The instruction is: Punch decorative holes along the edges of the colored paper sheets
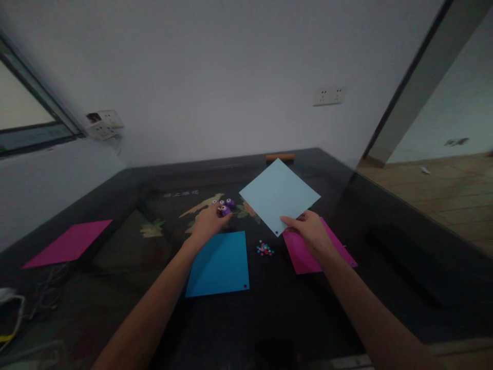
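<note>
My right hand (310, 230) pinches a pale blue square sheet of paper (280, 191) near its lower corner, thumb on top. The sheet is raised and turned like a diamond, with a small dark hole-like dot at that corner. Farther left, my left hand (210, 222) has its fingers curled round a small purple thing with googly eyes (225, 210); its exact kind is unclear. More purple with white eyes shows just behind it. Below that hand lies a bright blue sheet (219, 264), dotted at its lower right corner. A pink sheet (308, 254) lies partly under my right hand.
Tiny coloured paper dots (265, 249) lie heaped between the blue and pink sheets. Another pink sheet (69, 243) lies at far left, near cables (48, 295). A brown roll (280, 157) sits at the dark table's back edge by the wall.
</note>
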A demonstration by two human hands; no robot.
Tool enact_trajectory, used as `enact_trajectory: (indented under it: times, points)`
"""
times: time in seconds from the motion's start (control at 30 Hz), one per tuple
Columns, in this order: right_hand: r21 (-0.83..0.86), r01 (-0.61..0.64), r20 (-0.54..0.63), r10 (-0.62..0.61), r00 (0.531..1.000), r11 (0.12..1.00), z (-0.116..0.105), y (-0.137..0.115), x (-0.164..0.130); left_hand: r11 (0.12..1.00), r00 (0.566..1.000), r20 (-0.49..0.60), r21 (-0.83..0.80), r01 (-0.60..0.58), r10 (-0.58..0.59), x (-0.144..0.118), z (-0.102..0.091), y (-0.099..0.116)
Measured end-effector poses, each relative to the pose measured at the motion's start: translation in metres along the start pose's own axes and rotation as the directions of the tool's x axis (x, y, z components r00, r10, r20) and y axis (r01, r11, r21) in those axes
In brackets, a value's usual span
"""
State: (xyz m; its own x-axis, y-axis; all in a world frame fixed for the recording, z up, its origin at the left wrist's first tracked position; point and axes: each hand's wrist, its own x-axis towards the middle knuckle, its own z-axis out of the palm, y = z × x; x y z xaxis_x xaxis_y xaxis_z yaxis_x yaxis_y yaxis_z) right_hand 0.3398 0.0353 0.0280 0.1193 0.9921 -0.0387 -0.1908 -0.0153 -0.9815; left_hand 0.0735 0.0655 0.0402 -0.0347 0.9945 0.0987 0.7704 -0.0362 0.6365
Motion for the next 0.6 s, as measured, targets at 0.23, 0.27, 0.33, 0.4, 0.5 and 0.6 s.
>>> enact_trajectory:
  times: [0.23,0.27,0.33,0.4,0.5,0.6]
  points:
    - [0.013,0.011,-0.008,-0.011,1.000,1.000,-0.002,0.003,0.002,0.731,0.976,0.210,-0.675,0.098,0.063,-0.043,0.029,0.034]
    - [0.018,0.002,-0.007,-0.002,1.000,1.000,-0.001,0.003,0.002,0.621,0.973,0.227,-0.769,0.155,0.038,-0.051,0.030,0.036]
    - [0.015,-0.018,0.002,0.018,1.000,1.000,0.000,0.000,0.000,0.456,0.966,0.256,-0.858,0.236,-0.018,-0.064,0.031,0.037]
    - [0.005,-0.036,0.017,0.035,0.999,0.999,0.003,-0.002,-0.003,0.380,0.958,0.280,-0.882,0.279,-0.054,-0.071,0.029,0.036]
    - [-0.007,-0.062,0.028,0.062,0.998,0.998,0.007,-0.005,-0.007,0.339,0.952,0.297,-0.891,0.302,-0.067,-0.076,0.026,0.036]
    - [0.013,-0.086,0.027,0.086,0.996,0.996,0.011,-0.005,-0.009,0.331,0.947,0.321,-0.890,0.314,-0.035,-0.079,0.025,0.038]
